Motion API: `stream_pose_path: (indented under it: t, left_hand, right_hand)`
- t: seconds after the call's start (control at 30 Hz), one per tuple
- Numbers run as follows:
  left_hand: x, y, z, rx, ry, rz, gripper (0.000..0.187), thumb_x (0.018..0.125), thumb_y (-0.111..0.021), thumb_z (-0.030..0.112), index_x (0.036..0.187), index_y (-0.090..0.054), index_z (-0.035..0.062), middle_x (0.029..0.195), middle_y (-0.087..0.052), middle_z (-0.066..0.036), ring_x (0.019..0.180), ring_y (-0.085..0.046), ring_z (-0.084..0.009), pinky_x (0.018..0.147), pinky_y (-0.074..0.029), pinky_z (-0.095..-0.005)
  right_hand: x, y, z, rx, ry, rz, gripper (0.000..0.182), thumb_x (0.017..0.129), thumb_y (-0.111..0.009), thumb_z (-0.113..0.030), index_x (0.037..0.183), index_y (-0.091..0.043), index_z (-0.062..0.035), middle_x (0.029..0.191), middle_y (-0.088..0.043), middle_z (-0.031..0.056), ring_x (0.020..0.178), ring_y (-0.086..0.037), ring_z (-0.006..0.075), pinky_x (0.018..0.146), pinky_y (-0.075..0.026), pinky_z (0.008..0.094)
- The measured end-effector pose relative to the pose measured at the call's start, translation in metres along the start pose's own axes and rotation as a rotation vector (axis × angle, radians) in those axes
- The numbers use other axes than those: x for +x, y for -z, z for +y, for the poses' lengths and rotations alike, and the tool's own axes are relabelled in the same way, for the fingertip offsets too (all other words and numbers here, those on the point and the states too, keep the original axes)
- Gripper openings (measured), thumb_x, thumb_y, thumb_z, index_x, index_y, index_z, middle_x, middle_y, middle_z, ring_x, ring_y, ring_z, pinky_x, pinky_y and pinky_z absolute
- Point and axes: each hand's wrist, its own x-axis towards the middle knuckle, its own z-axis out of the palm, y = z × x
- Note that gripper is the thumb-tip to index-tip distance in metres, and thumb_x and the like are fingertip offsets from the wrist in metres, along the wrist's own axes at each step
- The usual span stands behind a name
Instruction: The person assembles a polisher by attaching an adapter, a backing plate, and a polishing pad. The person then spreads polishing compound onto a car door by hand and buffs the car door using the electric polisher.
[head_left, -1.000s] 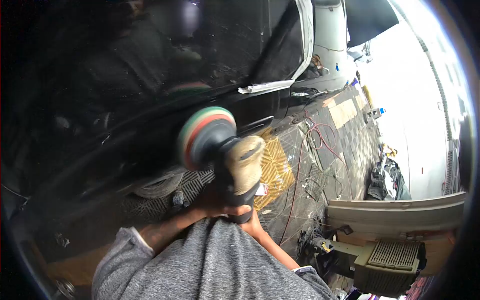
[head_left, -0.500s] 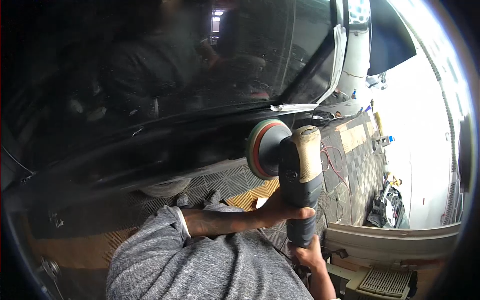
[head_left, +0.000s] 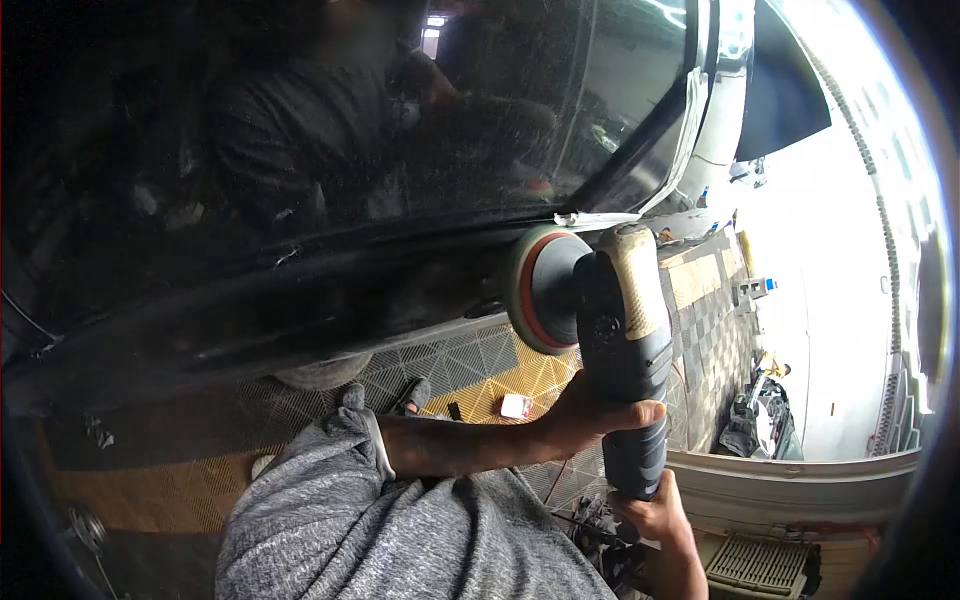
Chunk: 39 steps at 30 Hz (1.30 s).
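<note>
A dark polishing machine [head_left: 620, 340] with a tan-taped head sits in both my hands. Its round foam pad [head_left: 545, 288], banded in green and red, presses against the glossy black car body [head_left: 300, 290] just below the window line. My left hand [head_left: 590, 415] wraps the machine's body from the left. My right hand [head_left: 655, 510] grips the lower end of the handle. Grey sleeves cover both my arms.
The car's side window [head_left: 400, 120] reflects a person. White masking tape [head_left: 600, 216] runs along the trim. A tyre [head_left: 320, 372] rests on grey and yellow floor tiles [head_left: 520, 375]. Red cables, a small white object [head_left: 515, 405] and a beige bumper part [head_left: 790, 480] lie to the right.
The polisher has travelled right along the car panel, from near the wheel to below the taped trim. My hands shifted with it, the right hand dropping to the handle's end.
</note>
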Motion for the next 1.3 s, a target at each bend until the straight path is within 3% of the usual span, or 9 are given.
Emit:
stream_pose_path:
  t: [0.03, 0.23, 0.43, 0.57, 0.67, 0.8, 0.9, 1.0, 1.3]
  left_hand:
    - [0.0, -0.004, 0.002, -0.08, 0.012, 0.007, 0.048, 0.083, -0.08, 0.025, 0.119, -0.057, 0.003, 0.105, -0.063, -0.003, 0.098, -0.06, -0.0129, 0.089, -0.051, -0.0335]
    - [-0.002, -0.02, 0.02, -0.204, 0.002, 0.034, 0.042, 0.087, -0.077, 0.018, 0.121, -0.057, 0.0039, 0.107, -0.063, -0.003, 0.1, -0.06, -0.0125, 0.09, -0.052, -0.0333]
    - [-0.003, -0.034, 0.033, -0.29, 0.014, 0.079, 0.037, 0.088, -0.077, 0.019, 0.117, -0.06, 0.0045, 0.104, -0.064, -0.003, 0.098, -0.061, -0.0131, 0.091, -0.052, -0.0342]
    - [-0.009, -0.037, 0.04, -0.279, -0.079, 0.128, 0.035, 0.088, -0.077, 0.019, 0.116, -0.061, 0.0043, 0.104, -0.065, -0.003, 0.097, -0.062, -0.0133, 0.09, -0.052, -0.0343]
    - [-0.01, -0.037, 0.039, -0.282, -0.088, 0.142, 0.036, 0.088, -0.077, 0.019, 0.116, -0.061, 0.0041, 0.105, -0.065, -0.004, 0.099, -0.062, -0.0137, 0.09, -0.052, -0.0342]
    - [-0.002, -0.031, 0.033, -0.284, -0.027, 0.043, 0.037, 0.088, -0.077, 0.019, 0.117, -0.06, 0.004, 0.105, -0.064, -0.004, 0.1, -0.061, -0.0143, 0.092, -0.051, -0.0344]
    - [-0.006, -0.03, 0.036, -0.267, -0.041, 0.051, 0.041, 0.089, -0.076, 0.02, 0.121, -0.057, 0.0043, 0.108, -0.063, -0.004, 0.103, -0.06, -0.0145, 0.094, -0.05, -0.0352]
    - [-0.025, -0.025, 0.048, -0.205, -0.046, 0.091, 0.045, 0.09, -0.076, 0.02, 0.126, -0.054, 0.005, 0.112, -0.061, -0.004, 0.106, -0.059, -0.0147, 0.095, -0.05, -0.0357]
    - [-0.082, -0.011, 0.074, -0.127, -0.1, 0.234, 0.049, 0.087, -0.078, 0.016, 0.127, -0.052, 0.0056, 0.114, -0.061, -0.004, 0.107, -0.06, -0.0153, 0.094, -0.051, -0.0351]
  right_hand:
    - [-0.005, 0.004, -0.019, -0.012, -0.075, -0.002, 0.021, 0.076, -0.078, -0.014, 0.08, -0.064, 0.0014, 0.069, -0.063, 0.0002, 0.061, -0.056, 0.008, 0.054, -0.047, 0.0291]
    - [-0.008, 0.034, -0.04, -0.045, -0.063, -0.075, 0.026, 0.072, -0.08, -0.015, 0.084, -0.066, 0.004, 0.069, -0.064, 0.0014, 0.064, -0.057, 0.0079, 0.059, -0.048, 0.0288]
    - [-0.016, 0.056, -0.072, -0.139, -0.103, -0.14, 0.025, 0.072, -0.08, -0.017, 0.078, -0.065, 0.0029, 0.064, -0.064, 0.0036, 0.058, -0.06, 0.0096, 0.054, -0.048, 0.0288]
    - [-0.016, 0.055, -0.092, -0.221, -0.045, -0.178, 0.027, 0.072, -0.08, -0.015, 0.085, -0.065, 0.0037, 0.067, -0.066, 0.0042, 0.058, -0.061, 0.0101, 0.054, -0.049, 0.0286]
    - [-0.016, 0.057, -0.099, -0.243, -0.108, -0.221, 0.031, 0.072, -0.08, -0.016, 0.09, -0.065, 0.004, 0.068, -0.066, 0.0046, 0.058, -0.061, 0.0103, 0.055, -0.049, 0.0285]
    - [-0.02, 0.056, -0.089, -0.189, -0.038, -0.175, 0.033, 0.071, -0.08, -0.017, 0.091, -0.064, 0.0034, 0.068, -0.065, 0.0043, 0.057, -0.06, 0.01, 0.054, -0.049, 0.0283]
    - [-0.017, 0.055, -0.084, -0.156, -0.144, -0.204, 0.035, 0.07, -0.08, -0.018, 0.092, -0.064, 0.0033, 0.071, -0.066, 0.0045, 0.061, -0.061, 0.0108, 0.058, -0.05, 0.0288]
    - [-0.015, 0.044, -0.088, -0.244, -0.117, -0.237, 0.041, 0.069, -0.081, -0.022, 0.095, -0.065, 0.0045, 0.08, -0.069, 0.0081, 0.072, -0.065, 0.0145, 0.067, -0.052, 0.0321]
    - [-0.01, 0.014, -0.111, -0.503, -0.019, -0.339, 0.046, 0.068, -0.082, -0.031, 0.093, -0.069, 0.0054, 0.079, -0.071, 0.0173, 0.072, -0.071, 0.0252, 0.069, -0.055, 0.038]
